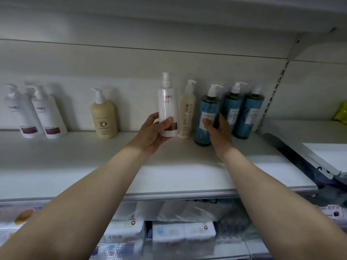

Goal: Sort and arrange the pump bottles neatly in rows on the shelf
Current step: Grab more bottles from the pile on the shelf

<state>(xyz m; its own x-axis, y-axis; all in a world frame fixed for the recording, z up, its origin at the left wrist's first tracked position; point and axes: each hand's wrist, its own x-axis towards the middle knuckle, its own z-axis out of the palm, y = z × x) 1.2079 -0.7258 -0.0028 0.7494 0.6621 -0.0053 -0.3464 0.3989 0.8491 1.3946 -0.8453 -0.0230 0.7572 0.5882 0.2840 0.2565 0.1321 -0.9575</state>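
The left hand (153,131) has its grip closed round a tall white bottle (167,107), thumb across the front, holding it upright just above the shelf (169,166). The right hand (218,128) wraps the front blue bottle (205,117), which stands on the shelf ahead of two more blue bottles (242,111). Two matching white bottles (37,113) stand far left. Best, I think, to carry the white one there, low and upright, past the squat cream bottle (104,117), and set it down flat, label forward. Slide the blue one back gently; its neighbour, the slim cream bottle (186,111), could tip.
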